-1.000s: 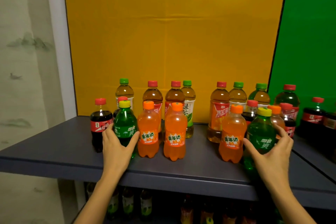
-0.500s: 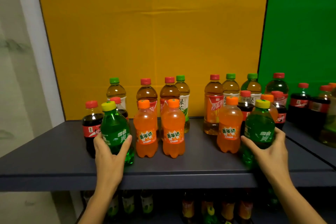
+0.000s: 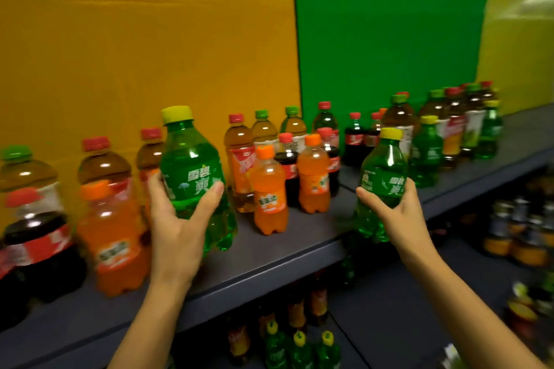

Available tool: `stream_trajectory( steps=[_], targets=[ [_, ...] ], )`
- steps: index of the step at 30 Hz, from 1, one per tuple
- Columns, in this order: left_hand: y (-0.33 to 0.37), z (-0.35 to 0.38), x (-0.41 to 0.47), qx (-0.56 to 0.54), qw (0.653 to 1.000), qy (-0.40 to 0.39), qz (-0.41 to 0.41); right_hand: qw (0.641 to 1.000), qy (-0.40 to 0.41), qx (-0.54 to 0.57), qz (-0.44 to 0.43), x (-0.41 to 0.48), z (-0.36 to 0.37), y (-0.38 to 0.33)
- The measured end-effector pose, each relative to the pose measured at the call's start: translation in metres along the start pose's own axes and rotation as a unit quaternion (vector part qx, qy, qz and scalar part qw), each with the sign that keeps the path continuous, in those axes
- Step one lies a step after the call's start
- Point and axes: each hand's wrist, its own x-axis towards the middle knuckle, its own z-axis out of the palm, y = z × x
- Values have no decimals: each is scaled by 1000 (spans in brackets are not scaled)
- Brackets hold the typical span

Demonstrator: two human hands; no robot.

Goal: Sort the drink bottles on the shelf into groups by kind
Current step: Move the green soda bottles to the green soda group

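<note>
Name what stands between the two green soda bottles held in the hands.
Head view: two orange soda bottles stand between the left-hand green bottle and the right-hand green bottle, cola bottles and tea bottles behind.

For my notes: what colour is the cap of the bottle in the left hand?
Yellow cap; the head view shows it.

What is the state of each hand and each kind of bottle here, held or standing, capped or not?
Left hand: grips left green bottle.
Right hand: grips right green bottle.
Left green bottle: held tilted, capped.
Right green bottle: held tilted, capped.
Other green bottles: upright, capped.
Orange bottles: upright on shelf, capped.
Cola bottles: upright, capped.
Tea bottles: upright, capped.
</note>
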Motion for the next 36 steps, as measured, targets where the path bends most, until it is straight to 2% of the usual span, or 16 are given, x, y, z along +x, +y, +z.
stream_trajectory(
  steps=[8, 15, 23, 36],
  targets=[
    [-31, 143, -8, -85, 989, -118, -11, 995, 76, -65, -18, 34, -121, 13],
    [-40, 283, -30, -121, 979, -165, -21, 988, 115, -96, -28, 90, -235, 30],
    [-54, 439, -54, -149, 969, -189, -48, 984, 117, -126, -45, 163, -340, 55],
    [-101, 647, -51, -152, 964, -204, -76, 984, 90, -149, -48, 310, -432, 123]
  ],
)
